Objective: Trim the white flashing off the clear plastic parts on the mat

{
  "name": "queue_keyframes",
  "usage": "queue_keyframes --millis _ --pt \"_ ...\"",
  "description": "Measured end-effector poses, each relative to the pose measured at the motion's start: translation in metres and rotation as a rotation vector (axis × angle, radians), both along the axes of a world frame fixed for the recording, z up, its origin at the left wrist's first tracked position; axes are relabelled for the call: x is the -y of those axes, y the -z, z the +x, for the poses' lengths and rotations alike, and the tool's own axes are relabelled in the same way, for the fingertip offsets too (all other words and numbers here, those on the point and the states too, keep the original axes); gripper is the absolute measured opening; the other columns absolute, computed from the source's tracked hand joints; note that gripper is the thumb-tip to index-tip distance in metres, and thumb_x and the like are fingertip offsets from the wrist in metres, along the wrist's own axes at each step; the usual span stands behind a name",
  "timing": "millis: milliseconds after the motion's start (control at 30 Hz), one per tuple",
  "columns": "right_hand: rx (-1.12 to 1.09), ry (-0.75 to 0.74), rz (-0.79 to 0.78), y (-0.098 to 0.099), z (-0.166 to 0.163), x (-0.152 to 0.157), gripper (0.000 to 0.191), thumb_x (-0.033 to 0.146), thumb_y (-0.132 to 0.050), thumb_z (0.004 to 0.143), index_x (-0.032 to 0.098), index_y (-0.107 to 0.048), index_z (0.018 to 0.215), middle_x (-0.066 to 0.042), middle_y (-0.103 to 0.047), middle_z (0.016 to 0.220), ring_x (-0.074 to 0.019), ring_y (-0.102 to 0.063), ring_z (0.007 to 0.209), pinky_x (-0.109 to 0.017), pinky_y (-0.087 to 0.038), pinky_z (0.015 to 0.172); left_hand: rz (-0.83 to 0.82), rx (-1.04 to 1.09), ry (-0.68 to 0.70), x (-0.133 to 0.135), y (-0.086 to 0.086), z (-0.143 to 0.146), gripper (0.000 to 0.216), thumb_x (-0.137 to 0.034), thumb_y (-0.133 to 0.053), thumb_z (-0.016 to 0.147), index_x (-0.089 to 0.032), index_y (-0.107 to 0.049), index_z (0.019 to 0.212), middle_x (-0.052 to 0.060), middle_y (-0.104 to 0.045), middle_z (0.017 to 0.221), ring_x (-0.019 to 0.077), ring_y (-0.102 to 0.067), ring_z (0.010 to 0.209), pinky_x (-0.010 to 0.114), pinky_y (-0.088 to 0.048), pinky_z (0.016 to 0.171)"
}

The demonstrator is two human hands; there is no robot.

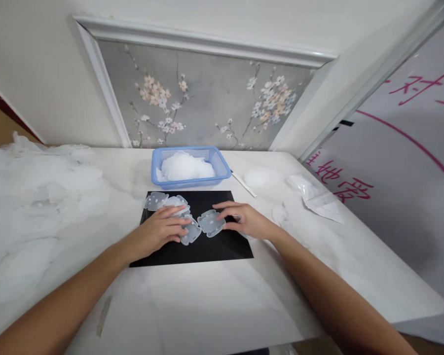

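My left hand (166,228) lies with its fingers stretched over several overlapping translucent plastic pieces (191,233). These are thin and roughly square, with notched edges and small dots. One more such piece (156,201) sits at the upper left, partly past the edge of the black mat (207,252). Over the right half of the mat, my right hand (244,219) has its thumb and fingers at the right edge of a single translucent plastic piece (210,223), which sits just right of the pile. The palm undersides are hidden.
A blue plastic basket (192,185) with white translucent material stands behind the mat. To its right lie a white stick-like tool (244,184) and a clear plastic bag (320,199). Heaped translucent sheets (40,197) cover the table's left. A wall with a flowered panel (207,98) rises behind.
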State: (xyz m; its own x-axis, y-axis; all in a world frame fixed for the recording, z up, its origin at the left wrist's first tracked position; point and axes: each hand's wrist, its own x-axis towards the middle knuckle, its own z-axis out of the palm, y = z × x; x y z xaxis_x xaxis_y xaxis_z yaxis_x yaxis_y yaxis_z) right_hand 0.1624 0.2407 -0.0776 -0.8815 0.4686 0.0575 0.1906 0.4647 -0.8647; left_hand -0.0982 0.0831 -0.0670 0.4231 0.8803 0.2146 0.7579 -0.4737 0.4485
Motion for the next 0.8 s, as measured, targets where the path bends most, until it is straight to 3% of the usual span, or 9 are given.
queue_keyframes --millis 100,167,233,300,367,467,600,800 --pt "-0.132 0.205 -0.265 -0.004 -0.007 0.008 0.026 0.046 -0.067 0.080 0.021 -0.063 0.075 -0.003 -0.068 0.080 -0.0154 -0.060 0.067 -0.028 -0.045 0.059 -0.124 0.205 -0.126 0.003 -0.004 0.013 0.019 -0.028 -0.051 0.093 -0.025 -0.066 0.105 0.006 -0.068 0.124 0.0262 -0.049 0.131 0.048 -0.037 0.109" --pt "-0.213 0.323 -0.512 -0.008 -0.012 0.012 0.030 0.049 -0.070 0.076 0.021 -0.058 0.076 0.006 -0.050 0.051 -0.0090 -0.042 0.043 -0.023 -0.033 0.044 -0.241 0.494 -0.325 0.005 -0.007 0.021 0.019 -0.037 -0.050 0.094 -0.024 -0.061 0.101 0.006 -0.071 0.114 0.0256 -0.060 0.117 0.046 -0.045 0.101" --pt "-0.240 0.334 -0.726 -0.011 -0.015 0.015 0.034 0.047 -0.075 0.069 0.021 -0.057 0.081 0.010 -0.037 0.043 -0.0057 -0.028 0.035 -0.021 -0.021 0.038 -0.369 0.870 -0.482 0.006 -0.010 0.027 0.023 -0.045 -0.049 0.093 -0.025 -0.056 0.104 0.004 -0.072 0.106 0.0236 -0.066 0.104 0.046 -0.051 0.093" --pt "-0.239 0.311 -0.832 -0.013 -0.016 0.017 0.037 0.043 -0.079 0.065 0.020 -0.059 0.086 0.011 -0.037 0.042 -0.0049 -0.025 0.034 -0.021 -0.017 0.036 -0.483 1.196 -0.529 0.005 -0.012 0.029 0.026 -0.044 -0.054 0.091 -0.026 -0.054 0.110 0.003 -0.071 0.108 0.0223 -0.067 0.101 0.045 -0.054 0.090" --pt "-0.241 0.314 -0.861 -0.012 -0.016 0.017 0.037 0.040 -0.079 0.064 0.019 -0.061 0.089 0.011 -0.037 0.041 -0.0049 -0.025 0.034 -0.021 -0.016 0.036 -0.570 1.388 -0.530 0.002 -0.014 0.030 0.026 -0.036 -0.059 0.089 -0.024 -0.057 0.112 0.004 -0.069 0.117 0.0220 -0.066 0.106 0.044 -0.054 0.094" --pt "-0.237 0.311 -0.873 -0.009 -0.016 0.016 0.036 0.039 -0.077 0.065 0.019 -0.062 0.091 0.011 -0.036 0.041 -0.0054 -0.026 0.034 -0.021 -0.016 0.036 -0.659 1.516 -0.543 -0.002 -0.016 0.028 0.024 -0.033 -0.056 0.092 -0.021 -0.063 0.110 0.008 -0.068 0.121 0.0232 -0.066 0.108 0.045 -0.051 0.099" --pt "-0.231 0.330 -0.842 -0.007 -0.015 0.015 0.035 0.041 -0.078 0.065 0.019 -0.064 0.088 0.010 -0.040 0.043 -0.0057 -0.028 0.035 -0.022 -0.018 0.038 -0.728 1.565 -0.507 -0.003 -0.016 0.026 0.036 -0.042 -0.047 0.095 -0.019 -0.063 0.117 0.011 -0.066 0.126 0.0257 -0.065 0.111 0.046 -0.049 0.102" --pt "-0.213 0.396 -0.639 -0.012 -0.022 0.025 0.040 0.055 -0.073 0.070 0.018 -0.066 0.083 0.000 -0.059 0.063 -0.0102 -0.049 0.053 -0.023 -0.037 0.048 -0.754 1.544 -0.441 -0.002 -0.013 0.025 0.044 -0.051 -0.042 0.095 -0.021 -0.062 0.120 0.011 -0.065 0.128 0.0263 -0.064 0.114 0.047 -0.046 0.104"
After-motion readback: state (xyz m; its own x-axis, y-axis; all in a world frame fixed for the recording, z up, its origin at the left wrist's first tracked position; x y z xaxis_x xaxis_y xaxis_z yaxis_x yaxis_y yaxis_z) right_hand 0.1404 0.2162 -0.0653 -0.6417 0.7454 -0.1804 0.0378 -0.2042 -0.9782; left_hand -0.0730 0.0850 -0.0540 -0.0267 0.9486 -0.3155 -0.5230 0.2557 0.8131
